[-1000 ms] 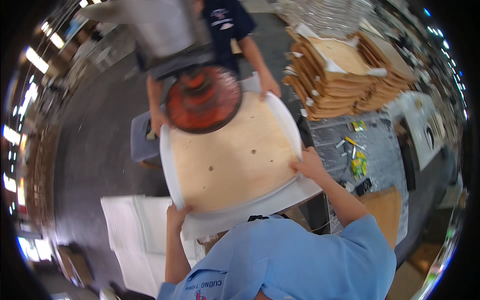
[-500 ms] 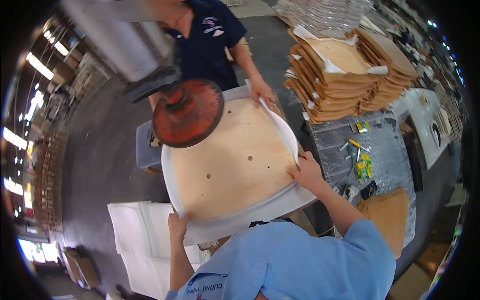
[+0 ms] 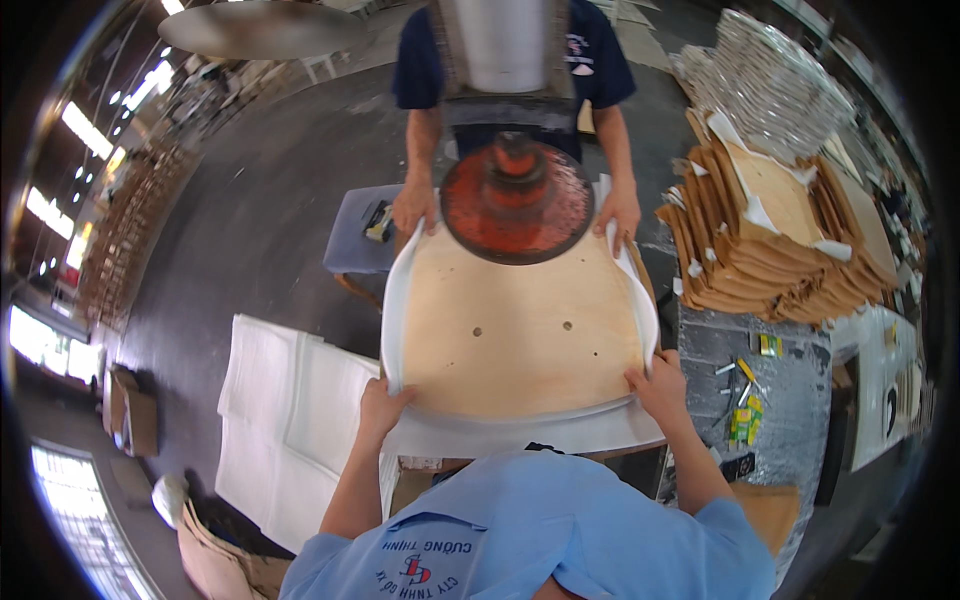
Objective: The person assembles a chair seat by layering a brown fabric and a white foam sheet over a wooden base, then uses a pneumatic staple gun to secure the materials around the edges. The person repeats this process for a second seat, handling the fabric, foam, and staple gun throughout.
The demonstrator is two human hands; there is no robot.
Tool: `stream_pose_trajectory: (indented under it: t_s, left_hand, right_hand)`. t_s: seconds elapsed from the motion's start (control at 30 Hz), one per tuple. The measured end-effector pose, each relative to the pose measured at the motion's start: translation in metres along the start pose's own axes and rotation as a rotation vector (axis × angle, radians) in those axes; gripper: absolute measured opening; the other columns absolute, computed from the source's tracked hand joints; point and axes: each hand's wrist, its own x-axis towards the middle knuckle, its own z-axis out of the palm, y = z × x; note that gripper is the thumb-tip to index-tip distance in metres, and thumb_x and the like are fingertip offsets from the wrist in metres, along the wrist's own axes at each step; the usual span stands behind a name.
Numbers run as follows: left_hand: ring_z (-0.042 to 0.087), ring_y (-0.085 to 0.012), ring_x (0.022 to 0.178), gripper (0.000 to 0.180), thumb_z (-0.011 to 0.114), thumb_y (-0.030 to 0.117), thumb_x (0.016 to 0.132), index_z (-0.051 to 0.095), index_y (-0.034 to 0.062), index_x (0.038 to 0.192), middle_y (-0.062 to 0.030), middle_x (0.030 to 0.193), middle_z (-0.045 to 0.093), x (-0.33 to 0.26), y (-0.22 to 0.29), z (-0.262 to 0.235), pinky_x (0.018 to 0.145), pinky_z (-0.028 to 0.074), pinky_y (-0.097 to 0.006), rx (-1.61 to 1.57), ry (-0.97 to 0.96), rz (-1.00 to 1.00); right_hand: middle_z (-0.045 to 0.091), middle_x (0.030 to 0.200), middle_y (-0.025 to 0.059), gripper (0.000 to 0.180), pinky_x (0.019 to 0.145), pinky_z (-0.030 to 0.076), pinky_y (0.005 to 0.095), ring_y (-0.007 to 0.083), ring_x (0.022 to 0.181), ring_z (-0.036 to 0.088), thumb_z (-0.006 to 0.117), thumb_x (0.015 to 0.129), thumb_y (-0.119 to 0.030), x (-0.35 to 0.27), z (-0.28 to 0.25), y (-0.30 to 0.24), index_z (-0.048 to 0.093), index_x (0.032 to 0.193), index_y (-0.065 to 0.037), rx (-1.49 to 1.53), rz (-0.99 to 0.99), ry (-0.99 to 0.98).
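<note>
A pale plywood seat panel [image 3: 520, 350] with several small holes lies in front of me, its near corners rounded. A white foam sheet [image 3: 530, 430] lies under it and curls up around its sides. My left hand [image 3: 382, 408] is closed on the sheet and panel at the near left corner. At the near right corner my right hand [image 3: 660, 388] pinches the sheet's edge against the panel. Across from me, a co-worker's hands [image 3: 412, 207] hold the sheet at the far corners. A red round press plate [image 3: 517, 205] with a dark rim hangs over the panel's far part.
Brown seat panels [image 3: 780, 260] are stacked on a table [image 3: 700, 350] at the right, with small yellow-green packets [image 3: 746, 420] and tools nearby. White sheets [image 3: 290, 400] lie in a pile at my left. Behind it stands a grey-blue stool [image 3: 358, 225].
My view has turned, so the panel, the press plate and the co-worker sit farther right in it. Both of the co-worker's hands now show at the far corners. My hands keep hold of the near corners.
</note>
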Motion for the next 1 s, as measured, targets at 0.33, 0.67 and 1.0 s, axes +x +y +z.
stream_pose_trajectory:
  t_s: [0.33, 0.67, 1.0]
  left_hand:
    - [0.070, -0.0256, 0.080, 0.028, 0.066, 0.021, 0.100, 0.073, -0.0009, 0.116, -0.0127, 0.094, 0.072, 0.004, -0.040, -0.010, 0.076, 0.057, -0.038, -0.623, 0.077, -0.147]
    - [0.067, -0.0142, 0.073, 0.033, 0.073, 0.015, 0.097, 0.066, -0.0013, 0.124, -0.0053, 0.097, 0.072, 0.024, -0.057, -0.032, 0.069, 0.057, -0.030, -0.977, -0.378, -0.378]
    - [0.070, -0.0159, 0.082, 0.060, 0.070, 0.049, 0.100, 0.070, -0.0063, 0.124, -0.0088, 0.101, 0.075, 0.032, -0.048, -0.009, 0.072, 0.056, -0.031, -0.543, -0.362, -0.401]
  right_hand:
    - [0.068, 0.092, -0.0015, 0.027, 0.065, 0.049, 0.0260, 0.0084, 0.077, 0.063, 0.065, 0.103, -0.028, 0.019, 0.003, 0.064, 0.071, 0.118, -0.006, 0.982, 0.543, 0.028]
    - [0.061, 0.070, -0.0034, 0.018, 0.045, 0.036, 0.0246, 0.0066, 0.052, 0.051, 0.066, 0.092, -0.017, 0.039, -0.016, 0.060, 0.073, 0.102, -0.003, 0.719, 0.541, -0.295]
    - [0.076, 0.090, 0.0099, 0.039, 0.069, 0.052, 0.0324, 0.0163, 0.078, 0.068, 0.068, 0.095, -0.028, 0.038, 0.008, 0.063, 0.076, 0.108, 0.007, 0.486, 0.408, -0.172]
